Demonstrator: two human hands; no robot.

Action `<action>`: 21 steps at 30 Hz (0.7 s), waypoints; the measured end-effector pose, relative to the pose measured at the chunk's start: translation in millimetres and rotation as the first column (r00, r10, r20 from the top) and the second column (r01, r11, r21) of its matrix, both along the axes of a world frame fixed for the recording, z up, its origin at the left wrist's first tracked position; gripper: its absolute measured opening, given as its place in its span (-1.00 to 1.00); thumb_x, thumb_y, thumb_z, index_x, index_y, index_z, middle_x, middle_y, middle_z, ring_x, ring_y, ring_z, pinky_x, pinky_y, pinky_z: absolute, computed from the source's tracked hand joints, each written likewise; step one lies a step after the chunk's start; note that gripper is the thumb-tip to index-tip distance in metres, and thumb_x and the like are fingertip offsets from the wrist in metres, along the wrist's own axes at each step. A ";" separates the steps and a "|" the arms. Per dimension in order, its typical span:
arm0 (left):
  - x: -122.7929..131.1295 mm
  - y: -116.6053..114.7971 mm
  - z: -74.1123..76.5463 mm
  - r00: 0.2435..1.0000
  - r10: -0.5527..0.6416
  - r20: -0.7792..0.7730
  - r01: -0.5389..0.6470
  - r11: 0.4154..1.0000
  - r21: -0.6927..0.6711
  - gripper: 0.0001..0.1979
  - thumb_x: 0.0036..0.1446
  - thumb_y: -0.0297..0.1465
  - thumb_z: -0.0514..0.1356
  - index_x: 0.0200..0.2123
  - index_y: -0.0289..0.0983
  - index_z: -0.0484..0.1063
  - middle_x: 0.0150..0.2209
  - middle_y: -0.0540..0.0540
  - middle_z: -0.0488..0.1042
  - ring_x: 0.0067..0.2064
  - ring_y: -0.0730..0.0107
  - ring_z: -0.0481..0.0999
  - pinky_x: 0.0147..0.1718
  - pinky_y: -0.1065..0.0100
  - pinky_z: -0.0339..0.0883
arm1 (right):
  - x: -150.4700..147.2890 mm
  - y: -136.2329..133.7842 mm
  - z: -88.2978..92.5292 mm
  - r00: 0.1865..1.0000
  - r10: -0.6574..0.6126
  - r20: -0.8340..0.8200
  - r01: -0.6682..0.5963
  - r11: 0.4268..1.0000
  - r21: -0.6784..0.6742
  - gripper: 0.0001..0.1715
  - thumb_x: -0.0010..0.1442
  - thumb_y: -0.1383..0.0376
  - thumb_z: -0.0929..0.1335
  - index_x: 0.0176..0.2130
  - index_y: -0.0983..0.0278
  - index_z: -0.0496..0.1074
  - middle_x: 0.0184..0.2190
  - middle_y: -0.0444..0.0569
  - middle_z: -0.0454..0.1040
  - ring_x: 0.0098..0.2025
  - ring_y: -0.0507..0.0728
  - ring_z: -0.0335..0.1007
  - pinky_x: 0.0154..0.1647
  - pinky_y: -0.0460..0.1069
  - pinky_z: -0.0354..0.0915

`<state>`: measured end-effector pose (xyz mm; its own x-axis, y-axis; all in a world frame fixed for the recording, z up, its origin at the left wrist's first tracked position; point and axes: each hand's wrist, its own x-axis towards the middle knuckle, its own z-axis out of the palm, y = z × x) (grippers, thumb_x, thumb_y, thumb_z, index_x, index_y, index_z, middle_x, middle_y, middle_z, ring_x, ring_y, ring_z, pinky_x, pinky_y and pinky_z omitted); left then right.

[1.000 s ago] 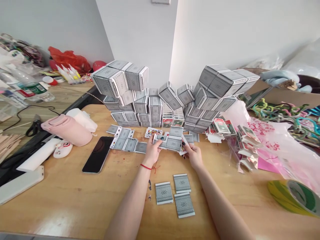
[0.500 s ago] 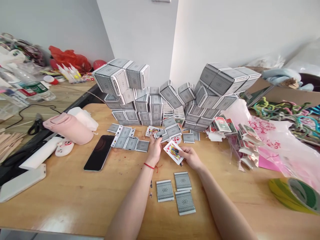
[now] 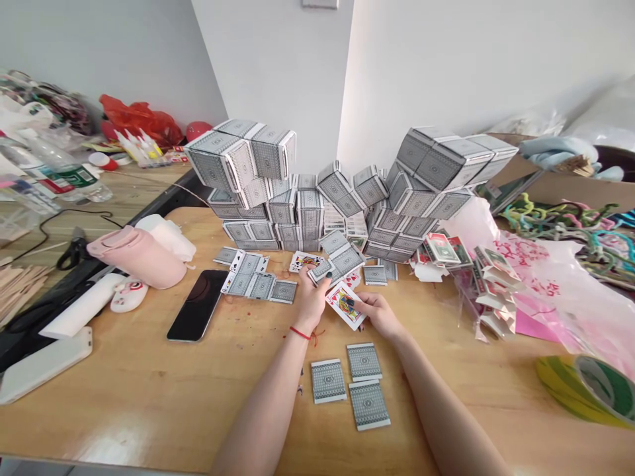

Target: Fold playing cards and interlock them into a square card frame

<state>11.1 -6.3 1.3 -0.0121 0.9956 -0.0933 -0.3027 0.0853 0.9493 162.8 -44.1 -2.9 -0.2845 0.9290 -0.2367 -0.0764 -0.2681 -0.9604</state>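
Note:
My left hand (image 3: pixel 312 297), with a red string at its wrist, is closed on a joined piece of grey-backed playing cards (image 3: pixel 343 263), its dark-nailed thumb on top. My right hand (image 3: pixel 381 313) pinches a face-up playing card (image 3: pixel 344 305) with a red suit and a picture figure. That card's upper left corner is at my left hand; whether they touch I cannot tell. Nearer to me, between my forearms, lie three grey-backed folded cards (image 3: pixel 369 404). A face-up card (image 3: pixel 303 260) lies behind my left hand, and joined grey-backed cards (image 3: pixel 241 281) lie left of it.
Blocks built of folded cards rise in a left stack (image 3: pixel 268 155) and a right stack (image 3: pixel 441 158) at the back. A black phone (image 3: pixel 196 306), a pink bottle (image 3: pixel 143 256) and a white power bank (image 3: pixel 47 363) lie left. Card boxes (image 3: pixel 496 281) and yellow tape (image 3: pixel 570 390) are right.
My left hand has shifted slightly right with the joined cards, its thumb now nearer the face-up card. My right hand keeps its hold on that card and has barely moved.

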 end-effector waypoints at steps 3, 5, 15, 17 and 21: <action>1.2 -2.3 3.5 0.999 -0.030 0.038 0.029 0.999 0.041 -0.58 -0.03 -0.46 0.14 -0.11 -0.18 0.04 -0.22 -0.04 0.41 -0.24 0.40 0.44 -0.23 0.33 0.29 | -0.1 0.2 1.6 1.000 0.004 -0.004 -0.004 1.000 0.003 -0.66 -0.07 0.08 0.38 -0.49 0.34 0.38 -0.69 -0.14 0.36 -0.73 -0.04 0.17 -0.73 -0.13 0.09; 1.5 -3.0 6.1 0.999 -0.051 0.012 0.050 0.996 0.076 -0.58 -0.04 -0.49 0.14 -0.09 -0.18 0.09 -0.16 -0.06 0.39 -0.17 0.39 0.41 -0.18 0.34 0.27 | -0.1 0.4 1.6 1.000 -0.020 -0.002 0.020 1.000 0.002 -0.66 -0.08 0.08 0.38 -0.50 0.33 0.38 -0.70 -0.15 0.35 -0.74 -0.04 0.15 -0.75 -0.13 0.07; -1.2 3.4 -2.9 0.993 -0.073 0.091 0.069 0.997 0.040 -0.58 -0.01 -0.41 0.12 -0.02 -0.17 0.17 -0.12 -0.09 0.40 -0.18 0.35 0.44 -0.21 0.28 0.32 | 3.6 0.8 -6.5 0.997 -0.077 0.003 0.077 0.997 -0.031 -0.70 -0.09 0.12 0.37 -0.49 0.34 0.40 -0.76 -0.18 0.31 -0.77 -0.05 0.09 -0.78 -0.14 -0.03; -1.2 4.4 -5.6 0.995 -0.050 0.090 0.048 0.999 0.026 -0.57 -0.02 -0.42 0.13 -0.03 -0.18 0.18 -0.13 -0.08 0.42 -0.21 0.36 0.45 -0.22 0.29 0.32 | 3.6 0.4 -6.1 0.996 -0.089 -0.007 0.089 0.996 -0.031 -0.70 -0.09 0.12 0.37 -0.48 0.33 0.41 -0.74 -0.18 0.32 -0.76 -0.05 0.11 -0.78 -0.15 -0.02; -1.4 5.8 -7.9 0.989 -0.048 0.137 0.049 0.999 -0.004 -0.56 -0.03 -0.41 0.13 -0.03 -0.18 0.16 -0.15 -0.08 0.43 -0.26 0.36 0.47 -0.24 0.27 0.33 | 4.2 0.3 -5.3 0.996 -0.084 -0.007 0.084 0.996 -0.020 -0.71 -0.09 0.13 0.37 -0.52 0.33 0.40 -0.75 -0.17 0.30 -0.77 -0.06 0.08 -0.79 -0.15 -0.05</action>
